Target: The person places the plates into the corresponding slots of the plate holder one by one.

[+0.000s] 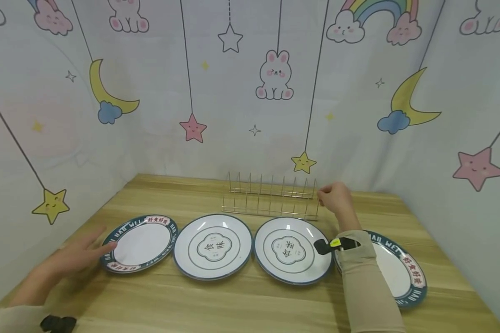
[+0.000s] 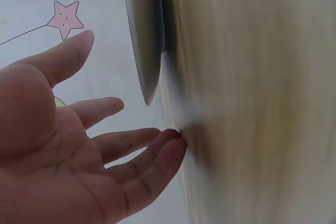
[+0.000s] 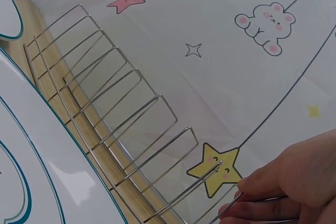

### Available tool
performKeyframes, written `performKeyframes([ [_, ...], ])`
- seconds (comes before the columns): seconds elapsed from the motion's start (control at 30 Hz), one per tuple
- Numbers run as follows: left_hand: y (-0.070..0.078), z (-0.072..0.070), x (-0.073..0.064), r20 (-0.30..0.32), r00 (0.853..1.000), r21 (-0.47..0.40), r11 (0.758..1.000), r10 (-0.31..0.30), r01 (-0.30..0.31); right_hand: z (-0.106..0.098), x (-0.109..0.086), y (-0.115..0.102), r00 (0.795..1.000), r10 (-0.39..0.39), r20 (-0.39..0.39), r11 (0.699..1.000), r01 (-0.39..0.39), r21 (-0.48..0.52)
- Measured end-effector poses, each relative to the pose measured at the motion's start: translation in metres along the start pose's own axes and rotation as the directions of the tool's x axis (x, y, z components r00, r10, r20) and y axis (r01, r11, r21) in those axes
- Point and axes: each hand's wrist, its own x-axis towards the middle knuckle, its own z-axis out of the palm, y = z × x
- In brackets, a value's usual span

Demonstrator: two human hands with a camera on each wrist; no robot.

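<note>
A wire dish rack [image 1: 271, 215] stands at the back of the table. My right hand [image 1: 337, 201] is at its right end, and in the right wrist view the thumb and fingers [image 3: 252, 183] pinch the end wire. At the left, my left hand [image 1: 72, 254] has its fingers spread beside an oval plate [image 1: 143, 245] with a dark green lettered rim. The thumb overlaps that rim in the head view; whether it touches cannot be told. In the left wrist view, the palm [image 2: 47, 166] holds nothing and the fingertips are close to the tabletop.
Two round white plates with blue rims, a left one [image 1: 214, 226] and a right one [image 1: 291, 273], lie in front of the rack. Another green-rimmed plate [image 1: 393, 273] is partly under my right forearm. A printed cloth [image 1: 241, 101] hangs behind the wooden table [image 1: 216, 305].
</note>
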Motion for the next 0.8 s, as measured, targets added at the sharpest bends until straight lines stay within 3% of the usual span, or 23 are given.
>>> performKeyframes([
  [0.13,0.0013,0.0001,-0.0016,0.071,0.997,-0.077,0.996,-0.037,0.043,0.0002,-0.0006,0.0007,1.000,-0.005,0.000,1.000,0.005,0.001],
  [0.33,0.0027,0.0003,0.0005,0.180,0.978,-0.217,0.965,-0.108,0.147,0.0010,0.0006,0.0022,1.000,-0.022,-0.010,1.000,0.022,-0.023],
  [0.57,0.0053,-0.0003,0.0015,0.196,0.968,-0.240,0.950,-0.154,0.199,0.0013,0.0015,0.0029,1.000,-0.024,-0.012,1.000,0.024,-0.016],
  [0.8,0.0093,-0.0001,0.0002,0.173,0.971,-0.302,0.929,-0.165,0.212,0.0010,-0.0012,0.0020,1.000,-0.016,-0.003,1.000,0.016,-0.013],
])
